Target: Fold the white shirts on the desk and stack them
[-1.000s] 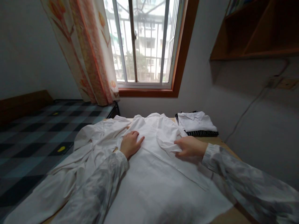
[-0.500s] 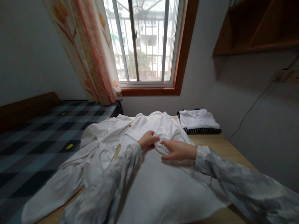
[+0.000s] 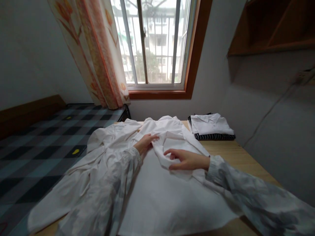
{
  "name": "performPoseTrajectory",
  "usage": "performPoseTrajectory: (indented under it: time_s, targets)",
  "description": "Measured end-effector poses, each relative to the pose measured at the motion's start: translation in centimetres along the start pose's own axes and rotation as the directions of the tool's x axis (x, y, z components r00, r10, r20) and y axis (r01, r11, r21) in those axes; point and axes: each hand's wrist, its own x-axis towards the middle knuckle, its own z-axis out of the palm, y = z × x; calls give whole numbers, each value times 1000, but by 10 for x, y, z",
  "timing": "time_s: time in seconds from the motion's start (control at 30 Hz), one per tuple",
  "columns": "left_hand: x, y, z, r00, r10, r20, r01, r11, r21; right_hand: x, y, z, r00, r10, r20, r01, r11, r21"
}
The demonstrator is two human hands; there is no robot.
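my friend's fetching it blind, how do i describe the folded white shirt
Below the window stands a wooden table. At its far right corner, the folded white shirt tops black striped cloth, neatly flat, unlike the rumpled white clothing beside it.

Daylit window (image 3: 157, 49), floral curtain (image 3: 98, 55) left, checked bed (image 3: 49, 144), wooden shelf (image 3: 268, 29) upper right.

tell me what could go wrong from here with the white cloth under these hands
The raised fold could slip or crease, since the right hand has its thumb and forefinger apart beside it.
The bunched white cloth on the left reaches the edge of the table, so a tug might drag it off.
The folded stack sits close to the spread cloth and might get nudged.
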Motion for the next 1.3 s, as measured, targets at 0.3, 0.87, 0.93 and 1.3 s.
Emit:
performPoseTrajectory:
  time_s: [0.3, 0.87, 0.93, 1.3]
  targets:
    - [-31, 11, -16, 997, -28, 66, 6, 951, 309, 28, 35, -27, 838, -94, -538, -240, 822, -517]
    - [-46, 28, -52, 969, -170, 181, 137, 974, 180, 1, 105, -72, 465, 196, -863, -709, 667, -231]
    - [-46, 30, -54, 970, -197, 144, 151, 948, 279, 0, 107, -74, 448, 223, -866, -732, 647, -212]
    - [-68, 37, -55, 936, -284, 210, 113, 805, 583, -8, 115, -62, 484, 245, -840, -757, 598, -262]
